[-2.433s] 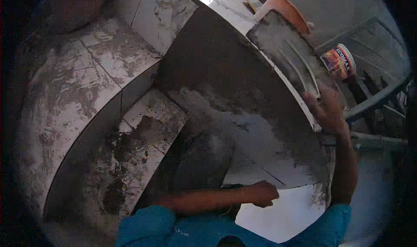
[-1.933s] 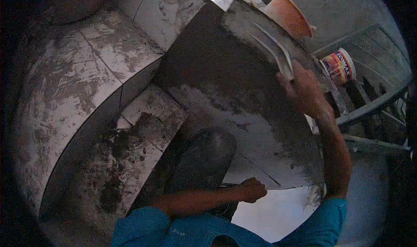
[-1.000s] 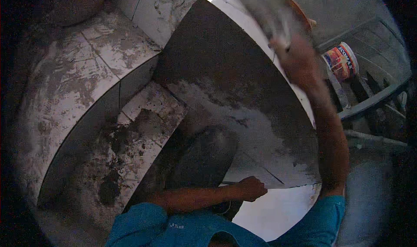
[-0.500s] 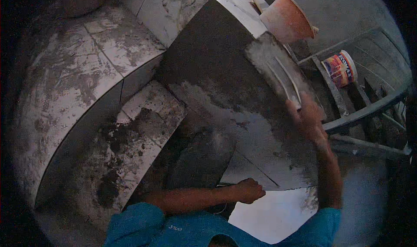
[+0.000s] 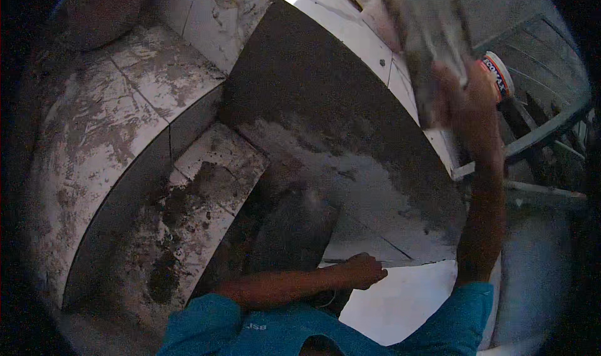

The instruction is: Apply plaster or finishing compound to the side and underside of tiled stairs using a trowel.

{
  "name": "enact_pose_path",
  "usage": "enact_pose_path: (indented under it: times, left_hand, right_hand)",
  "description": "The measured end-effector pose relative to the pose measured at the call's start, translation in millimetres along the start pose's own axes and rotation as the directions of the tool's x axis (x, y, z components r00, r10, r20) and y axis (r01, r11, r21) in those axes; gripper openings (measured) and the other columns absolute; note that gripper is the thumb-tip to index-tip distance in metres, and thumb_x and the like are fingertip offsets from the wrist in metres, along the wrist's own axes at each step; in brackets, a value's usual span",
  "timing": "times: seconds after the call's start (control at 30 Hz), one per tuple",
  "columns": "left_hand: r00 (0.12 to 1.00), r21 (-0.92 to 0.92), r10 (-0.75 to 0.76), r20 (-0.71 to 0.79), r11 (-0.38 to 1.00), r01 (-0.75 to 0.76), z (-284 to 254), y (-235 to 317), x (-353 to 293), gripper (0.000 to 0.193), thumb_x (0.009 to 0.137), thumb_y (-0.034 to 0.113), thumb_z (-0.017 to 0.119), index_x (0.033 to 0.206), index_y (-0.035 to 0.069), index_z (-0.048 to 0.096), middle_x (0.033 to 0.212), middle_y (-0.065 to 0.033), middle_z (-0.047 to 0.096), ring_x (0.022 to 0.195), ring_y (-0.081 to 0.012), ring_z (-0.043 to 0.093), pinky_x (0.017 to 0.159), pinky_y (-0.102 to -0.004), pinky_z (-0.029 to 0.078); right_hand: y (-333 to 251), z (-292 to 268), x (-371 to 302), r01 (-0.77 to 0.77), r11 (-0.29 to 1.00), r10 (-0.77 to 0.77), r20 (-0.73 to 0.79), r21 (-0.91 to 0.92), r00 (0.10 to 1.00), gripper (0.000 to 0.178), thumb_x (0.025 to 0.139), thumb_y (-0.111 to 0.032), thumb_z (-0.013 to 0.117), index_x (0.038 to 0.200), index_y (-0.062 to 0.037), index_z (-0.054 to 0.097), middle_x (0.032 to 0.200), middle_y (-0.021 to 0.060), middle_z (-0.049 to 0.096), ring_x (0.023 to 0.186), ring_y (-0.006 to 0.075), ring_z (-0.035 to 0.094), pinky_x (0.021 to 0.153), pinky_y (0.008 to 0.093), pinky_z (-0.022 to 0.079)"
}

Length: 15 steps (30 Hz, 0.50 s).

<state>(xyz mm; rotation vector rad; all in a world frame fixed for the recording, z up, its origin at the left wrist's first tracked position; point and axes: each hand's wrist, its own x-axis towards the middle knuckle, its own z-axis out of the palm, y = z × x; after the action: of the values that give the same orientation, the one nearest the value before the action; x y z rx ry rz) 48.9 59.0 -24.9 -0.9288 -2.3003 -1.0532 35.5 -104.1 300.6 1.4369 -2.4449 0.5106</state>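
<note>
My right hand is closed on the handle of a grey plastering float, smeared by motion. It is raised at the upper right, past the white tiled edge. Left of that edge spreads a patch of dark grey mortar, with a paler, patchy tiled surface below it. My left hand is closed near my lap, above a bright white surface. Whether its fingers hold anything is hidden.
Mortar-smeared tiled steps curve down the left. An orange bucket, partly covered by the float, stands at the upper right. Beside my right arm are a printed white tub and a metal frame.
My right hand has lifted the float off the mortar's right edge and moved it up, in front of the bucket. The white tiled edge now shows. My left hand has barely moved.
</note>
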Motion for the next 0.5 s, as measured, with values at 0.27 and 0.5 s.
enact_pose_path:
  times: [0.27, 0.5]
  left_hand:
    - [0.999, 0.023, -0.013, 0.050, 1.000, 0.012, -6.0, 7.7, -2.1, 0.015, 0.070, 0.012, 0.058, 0.080, 0.002, 0.054, 0.068, -0.0153, 0.056, 0.067, -0.0310, 0.059, 0.058, -0.0438, 0.047]
    - [0.984, 0.097, 0.100, 0.147, 0.989, -0.115, 26.7, -1.9, -25.2, 0.013, 0.067, 0.011, 0.061, 0.075, 0.002, 0.056, 0.074, -0.0147, 0.059, 0.072, -0.0305, 0.060, 0.059, -0.0433, 0.048]
  right_hand:
    - [103.7, 79.5, -77.1, -0.048, 0.987, 0.048, -0.008, -0.151, 0.999, 0.036, 0.083, -0.027, 0.055, 0.102, 0.0029, 0.052, 0.088, 0.0206, 0.059, 0.083, 0.0304, 0.060, 0.072, 0.0367, 0.046]
    - [104.7, 135.8, -95.9, -0.189, 0.981, 0.181, -0.139, -0.048, 0.974, 0.045, 0.084, -0.030, 0.052, 0.114, 0.0039, 0.046, 0.092, 0.0241, 0.059, 0.086, 0.0329, 0.061, 0.073, 0.0384, 0.048]
